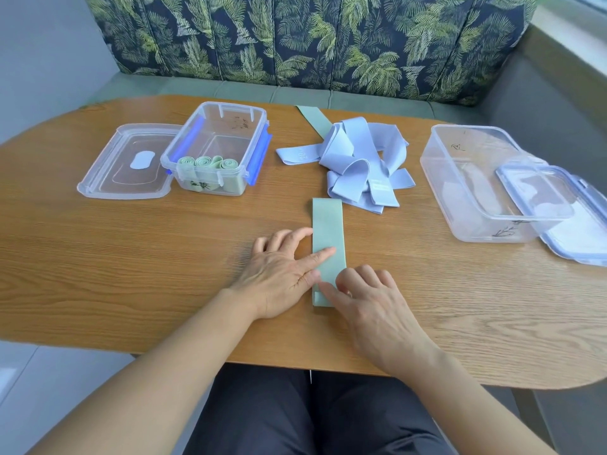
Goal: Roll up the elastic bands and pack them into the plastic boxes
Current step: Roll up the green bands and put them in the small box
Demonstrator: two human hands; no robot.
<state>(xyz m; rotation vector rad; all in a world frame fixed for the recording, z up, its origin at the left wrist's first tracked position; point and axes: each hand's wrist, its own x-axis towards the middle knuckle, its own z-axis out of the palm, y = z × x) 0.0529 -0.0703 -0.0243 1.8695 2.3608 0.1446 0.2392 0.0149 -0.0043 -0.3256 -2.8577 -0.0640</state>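
Note:
A green elastic band (327, 224) lies flat and lengthwise on the table in front of me. My left hand (282, 274) presses on it with straight fingers, index finger across its middle. My right hand (368, 300) pinches the band's near end, where a small fold shows. A heap of pale blue bands (354, 162) lies behind it, with another green band (313, 119) poking out at the far side. The left plastic box (249, 126) holds three rolled green bands (207, 163). The right plastic box (460, 178) stands open with nothing visible inside.
The left box's clear lid (124, 165) lies beside it on the left. The right box's lid (558, 205) leans on that box's near right rim. An upholstered bench with a leaf-pattern backrest (295, 37) runs behind the wooden table (131, 257).

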